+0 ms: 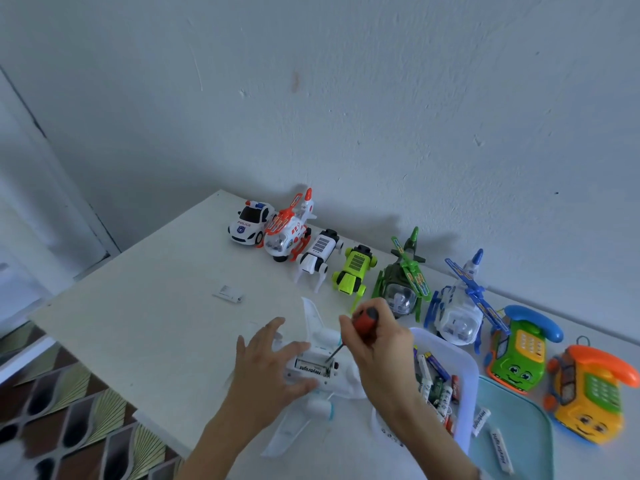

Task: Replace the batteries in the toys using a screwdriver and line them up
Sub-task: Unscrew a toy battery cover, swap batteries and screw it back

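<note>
Toy airplane, white, lies belly-up near the front edge of the table, its battery compartment open with a white battery seated inside. The left hand rests on the airplane with fingers spread and mostly straight, steadying it. The right hand has its fingers clenched round the red-and-black handle of a screwdriver, whose tip points down into the compartment beside the battery. A small white cover lies apart on the table, farther back. Just right of the airplane stands a white tub of loose batteries, next to a teal tray carrying two more. Along the wall stand a police car, three helicopters, two robot dogs and two toy phones.
</note>
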Demonstrator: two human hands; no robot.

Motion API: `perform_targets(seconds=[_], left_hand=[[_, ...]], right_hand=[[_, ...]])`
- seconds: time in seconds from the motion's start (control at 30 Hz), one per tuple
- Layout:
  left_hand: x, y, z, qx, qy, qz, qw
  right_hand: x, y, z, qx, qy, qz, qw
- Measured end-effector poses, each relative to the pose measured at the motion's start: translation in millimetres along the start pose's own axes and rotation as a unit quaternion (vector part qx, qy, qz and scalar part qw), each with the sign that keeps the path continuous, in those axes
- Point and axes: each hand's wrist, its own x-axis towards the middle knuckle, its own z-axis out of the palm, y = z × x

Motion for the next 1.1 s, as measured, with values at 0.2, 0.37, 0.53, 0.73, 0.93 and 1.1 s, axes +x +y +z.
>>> perform_targets(seconds=[0.2,0.37,0.53,0.73,0.93,1.1], left_hand=[[3,0,5,0.121,0.055,0.066,0.989],[1,1,8,0.089,0.077,0.056,0.991],[0,2,7,0.08,0.067,0.04,0.994],[3,-3,9,0.076,0.067,0.05,0.994],[3,-6,10,0.057,0.05,0.054,0.996],[1,2,8,0.069,0.05,0.067,0.994]], right_hand=[[9,17,12,-0.055,-0.052,-0.02,0.997],[13,22,19,-0.073,-0.063,-0.015,0.995],[7,31,18,-0.042,-0.002,0.041,0.998],[-5,36,14,0.054,0.129,0.124,0.982],[-6,45,3,0.138,0.205,0.227,0.942],[-11,49,3,0.174,0.247,0.267,0.915]])
